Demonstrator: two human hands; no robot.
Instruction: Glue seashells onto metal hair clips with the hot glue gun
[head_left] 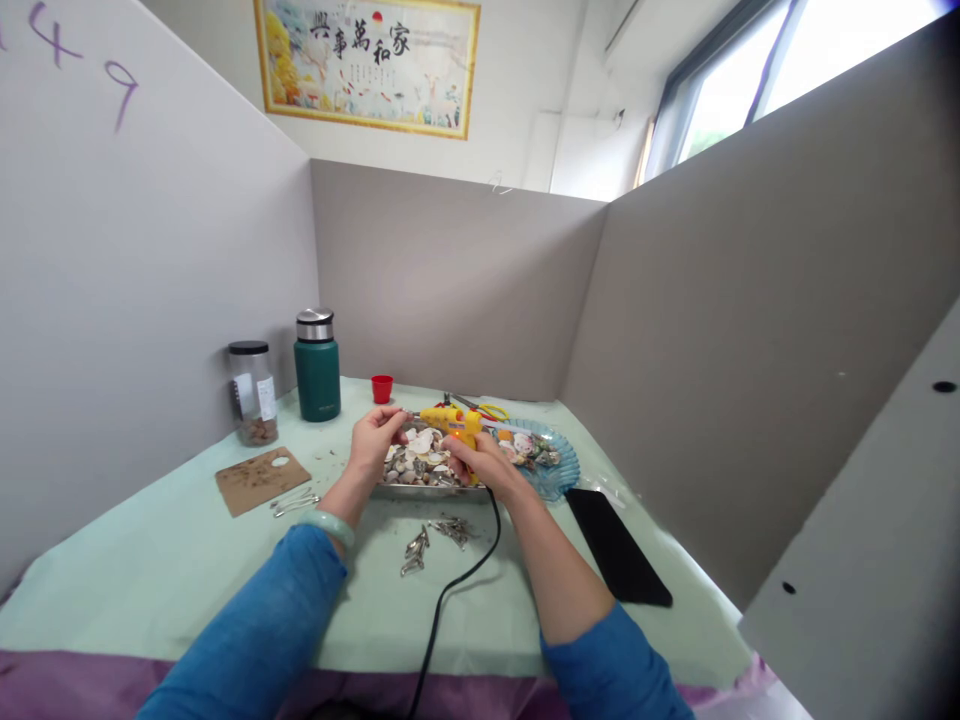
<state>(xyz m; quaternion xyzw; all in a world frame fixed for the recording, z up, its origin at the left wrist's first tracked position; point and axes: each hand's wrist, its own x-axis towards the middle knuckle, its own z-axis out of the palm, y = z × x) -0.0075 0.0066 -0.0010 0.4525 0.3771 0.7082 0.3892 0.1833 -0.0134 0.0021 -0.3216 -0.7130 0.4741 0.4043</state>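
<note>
My right hand (480, 460) is wrapped round a yellow hot glue gun (459, 422), whose nozzle points left and whose black cord trails down toward the table's front edge. A pale glue stick (506, 427) sticks out of its back end. My left hand (377, 437) pinches something small right at the nozzle tip; the fingers hide what it is. Under both hands lies a metal tray (431, 491) filled with seashells (420, 465). Small metal clips or pins (416, 548) lie in piles in front of the tray.
A blue scalloped plate (570, 465) with small ornaments stands right of the tray, near a black flat slab (619, 548). To the left are a brown board (259, 485), a jar (251, 395) and a green bottle (318, 368). A red cup (382, 390) stands behind.
</note>
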